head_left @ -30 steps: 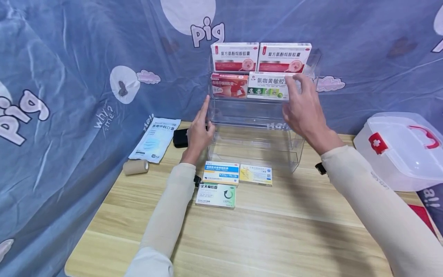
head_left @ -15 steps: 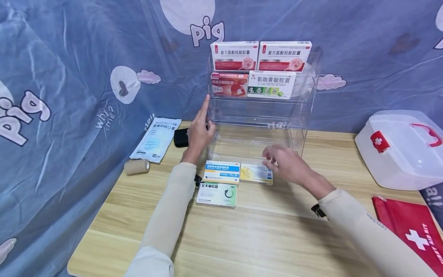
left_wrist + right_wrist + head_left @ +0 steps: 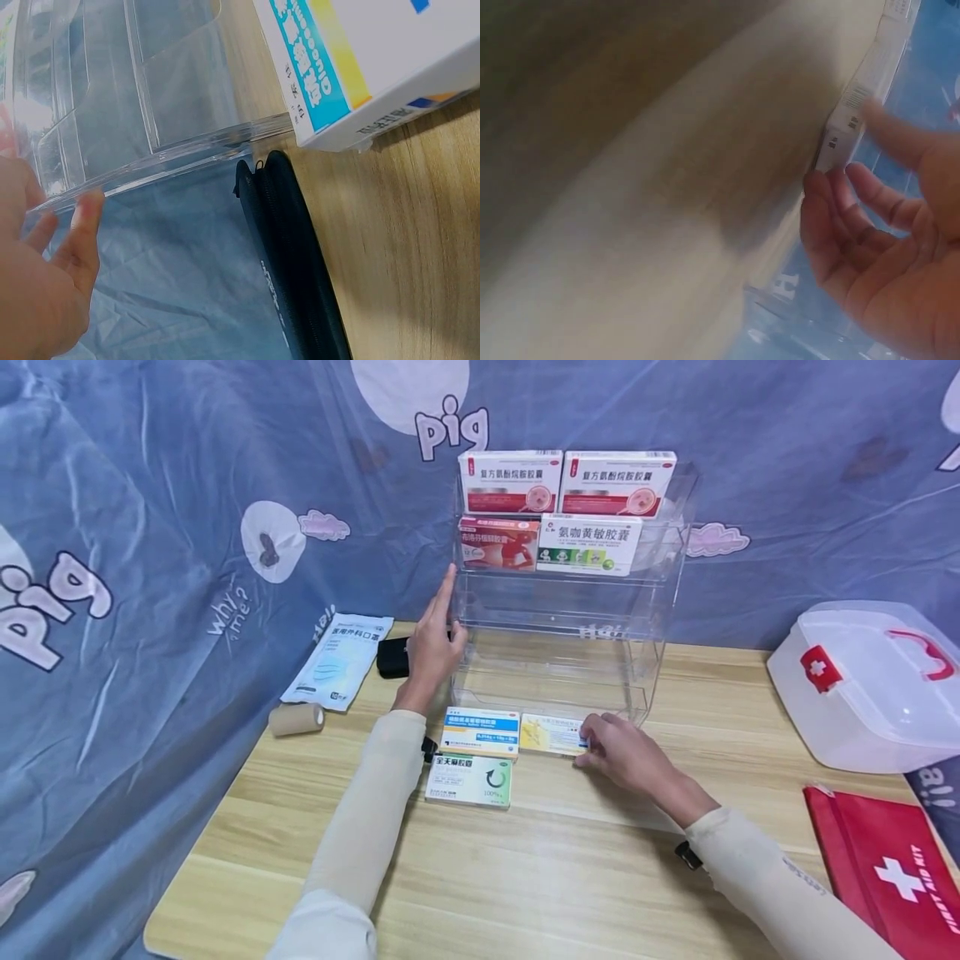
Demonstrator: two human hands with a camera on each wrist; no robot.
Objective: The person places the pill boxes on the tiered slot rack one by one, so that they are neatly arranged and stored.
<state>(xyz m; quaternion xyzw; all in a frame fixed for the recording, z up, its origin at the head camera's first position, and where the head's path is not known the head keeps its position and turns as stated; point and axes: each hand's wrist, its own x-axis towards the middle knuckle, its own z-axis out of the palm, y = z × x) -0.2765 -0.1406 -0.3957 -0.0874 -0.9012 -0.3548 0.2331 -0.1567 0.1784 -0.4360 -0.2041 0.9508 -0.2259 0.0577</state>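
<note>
A clear acrylic rack (image 3: 562,579) stands at the back of the table. My left hand (image 3: 431,652) rests against its left side with the fingers straight; the left wrist view shows fingertips at the rack's edge. My right hand (image 3: 630,756) pinches the right end of a white-and-yellow medicine box (image 3: 549,734) on the table. In the right wrist view, the thumb lies along one side of this box (image 3: 832,148) and the fingers bend at its end. Beside it lie a blue-and-white medicine box (image 3: 480,732) and, in front, a green-and-white one (image 3: 468,781).
Two red-and-white boxes (image 3: 510,482) fill the rack's top tier, above a red box (image 3: 498,544) and a green-striped white box (image 3: 588,544). Around lie a mask packet (image 3: 337,662), a bandage roll (image 3: 296,720), a black case (image 3: 392,657), a first-aid box (image 3: 862,693) and a red pouch (image 3: 877,860).
My right hand has left the green-striped white box in the rack, come down to the table and taken hold of the white-and-yellow box. The left hand has stayed at the rack's side.
</note>
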